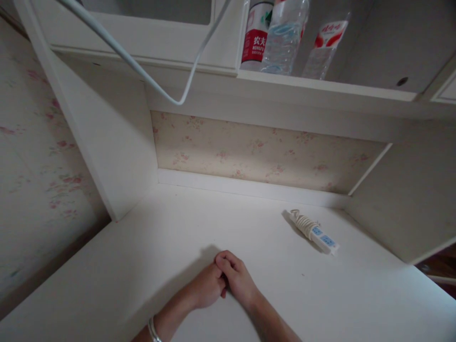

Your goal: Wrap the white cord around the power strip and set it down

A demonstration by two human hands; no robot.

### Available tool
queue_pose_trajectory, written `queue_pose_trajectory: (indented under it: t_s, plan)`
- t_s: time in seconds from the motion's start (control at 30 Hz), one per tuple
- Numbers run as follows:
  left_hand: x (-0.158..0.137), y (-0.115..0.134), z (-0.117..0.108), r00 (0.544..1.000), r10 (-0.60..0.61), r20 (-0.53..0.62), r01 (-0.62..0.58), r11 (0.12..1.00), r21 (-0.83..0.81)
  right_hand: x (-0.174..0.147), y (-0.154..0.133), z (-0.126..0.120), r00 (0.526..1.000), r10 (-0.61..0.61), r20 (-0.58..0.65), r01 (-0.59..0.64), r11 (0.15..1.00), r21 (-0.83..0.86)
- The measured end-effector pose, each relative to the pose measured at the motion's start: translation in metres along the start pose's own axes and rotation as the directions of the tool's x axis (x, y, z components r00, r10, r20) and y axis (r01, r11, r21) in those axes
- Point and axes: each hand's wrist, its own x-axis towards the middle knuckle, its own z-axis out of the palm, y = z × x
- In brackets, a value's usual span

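Observation:
My left hand [210, 286], with a silver bracelet [153, 329] on its wrist, is closed and rests against the other hand. My right hand [239, 278] folds over its fingers, so the two are clasped together above the white desktop [153, 266]. No object shows between them, though the inner fingers are partly hidden. Apart from both hands, to the right and farther back, lies a white power strip [326, 241] with blue socket faces. Its white cord [304, 224] is wound around one end.
Above the desk, a shelf [320, 84] holds a red-labelled bottle [255, 40], a clear bottle [283, 42] and another tilted-looking bottle [326, 45]. A pale curved rod or cable [142, 73] crosses the upper left. Side panels [107, 128] enclose the desk; floral wallpaper [249, 147] lines the back.

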Motion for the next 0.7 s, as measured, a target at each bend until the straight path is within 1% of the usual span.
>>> queue_pose_trajectory:
  t_s: [0.1,0.2,0.27,0.53,0.7]
  plan:
    - [-0.0001,-0.001,0.0001,1.0,-0.001,-0.001,0.001,1.0,0.0,0.0001,0.0002,-0.0003,1.0,-0.001,-0.006,0.001,1.0,-0.003]
    - [0.0008,-0.0022,0.0001,1.0,-0.028,-0.01,0.028,0.999,0.019,0.0001,0.0,0.0008,1.0,0.001,0.012,-0.001,1.0,0.006]
    - [0.0019,-0.0038,0.0004,1.0,-0.025,-0.015,0.025,0.999,0.021,0.0003,0.0002,0.0016,1.0,0.005,0.026,-0.005,1.0,0.01]
    - [0.0049,-0.0098,0.003,1.0,-0.005,-0.03,0.005,1.0,-0.004,0.0009,-0.0003,0.0008,0.999,-0.01,0.039,0.009,0.999,0.048]
    - [0.0057,-0.008,0.0025,0.999,-0.031,-0.033,0.03,0.999,-0.032,-0.0001,-0.0018,0.0011,0.999,-0.01,0.04,0.009,0.999,0.034]
